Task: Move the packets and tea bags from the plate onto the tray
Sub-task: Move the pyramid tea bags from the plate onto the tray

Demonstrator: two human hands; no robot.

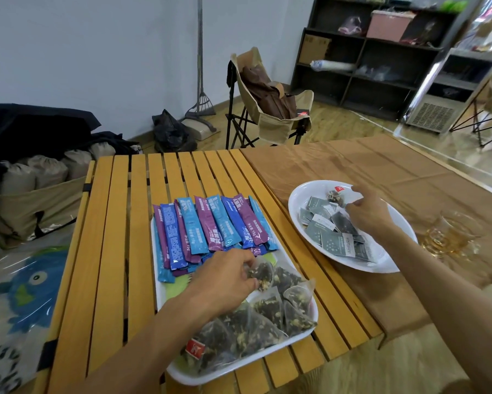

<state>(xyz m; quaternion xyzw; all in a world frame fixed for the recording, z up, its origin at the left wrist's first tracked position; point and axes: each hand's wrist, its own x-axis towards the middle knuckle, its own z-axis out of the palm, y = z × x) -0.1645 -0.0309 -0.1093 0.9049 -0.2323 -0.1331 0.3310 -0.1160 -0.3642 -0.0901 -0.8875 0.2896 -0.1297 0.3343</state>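
A white rectangular tray (161, 297) lies on the slatted wooden table. Its far half holds several blue and purple stick packets (210, 226); its near half holds several pyramid tea bags (267, 317). My left hand (224, 282) rests over the tray's middle, its fingers shut on one tea bag (260, 273). To the right, an oval white plate (296, 200) carries several grey square packets (327, 228) and one tea bag (334, 196) at its far side. My right hand (369, 213) reaches into the plate, fingertips pinching at that tea bag.
A glass of amber tea (449, 234) stands just right of the plate on the brown cloth (367, 163). A folding chair (270, 100) sits beyond the table's far edge. Bags lie on the floor at the left (40, 180).
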